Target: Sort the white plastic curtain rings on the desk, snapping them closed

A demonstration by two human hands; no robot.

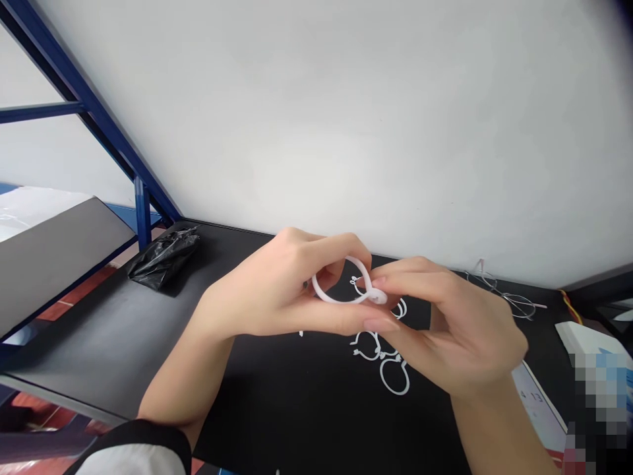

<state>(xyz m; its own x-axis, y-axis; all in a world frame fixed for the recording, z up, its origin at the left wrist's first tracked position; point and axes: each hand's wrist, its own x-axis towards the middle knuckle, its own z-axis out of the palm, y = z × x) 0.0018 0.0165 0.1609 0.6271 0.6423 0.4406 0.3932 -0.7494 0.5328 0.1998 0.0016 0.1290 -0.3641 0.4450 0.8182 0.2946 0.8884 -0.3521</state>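
Observation:
Between both hands, above the black tabletop (pixel 306 409), is a white plastic curtain ring (pixel 326 297). My left hand (pixel 297 284) curls around the loop, fingers over its top and thumb along the underside. At the ring's right end, my right hand (pixel 445 316) pinches the clasp part, where the two ends meet. The fingertips of both hands nearly touch there and partly hide the clasp. Below the hands, several more white curtain rings (pixel 395 393) lie loose on the table, some with their ends apart. The hands cover part of that group.
A crumpled black plastic bag (pixel 165 257) lies at the back left, beside a blue metal frame (pixel 143 211). Thin clear wire or tubing (pixel 514 303) is at the back right. A white box (pixel 588 343) and a printed sheet (pixel 537 402) are on the right. A white wall (pixel 346 119) stands behind.

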